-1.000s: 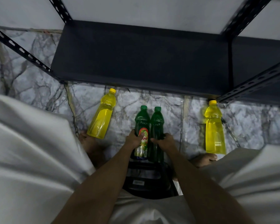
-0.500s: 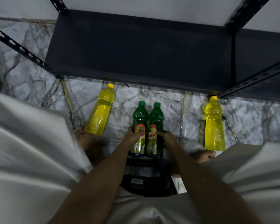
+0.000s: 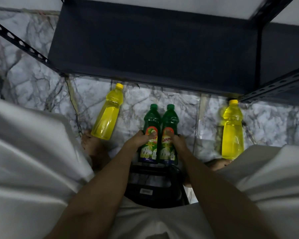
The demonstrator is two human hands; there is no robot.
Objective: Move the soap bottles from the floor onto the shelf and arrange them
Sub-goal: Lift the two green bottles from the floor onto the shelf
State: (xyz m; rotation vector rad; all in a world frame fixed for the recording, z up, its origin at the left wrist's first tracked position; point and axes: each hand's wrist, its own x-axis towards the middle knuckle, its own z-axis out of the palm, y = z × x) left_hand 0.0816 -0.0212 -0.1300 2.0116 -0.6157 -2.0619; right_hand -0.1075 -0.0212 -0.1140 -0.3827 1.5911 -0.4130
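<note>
While the person crouched over the grey-veined marble floor (image 3: 162, 100), the left hand (image 3: 139, 139) was clenched around the left green plastic soap bottle with a green cap (image 3: 149, 135), its thumb lying across the red and green label. The right hand (image 3: 177, 141) grasped the right green plastic soap bottle (image 3: 169, 131) in the same way, fingers (image 3: 167, 135) pressed on its label. The two green bottles stood side by side, touching along their bodies, caps pointing toward the far side. Whether their bases rested on the floor could not be told.

To the left, a yellow translucent plastic bottle with a yellow cap (image 3: 109, 112) stood on the floor, leaning leftward in the view, its base just beside a bare foot (image 3: 90, 144). Well apart to the right, a second yellow plastic bottle (image 3: 232, 130) stood near the corner post of the dark metal shelf (image 3: 154, 49). The shelf's bare board lay beyond all four bottles. White cloth (image 3: 33, 161) covered both knees, and a dark object (image 3: 154, 187) sat between them.
</note>
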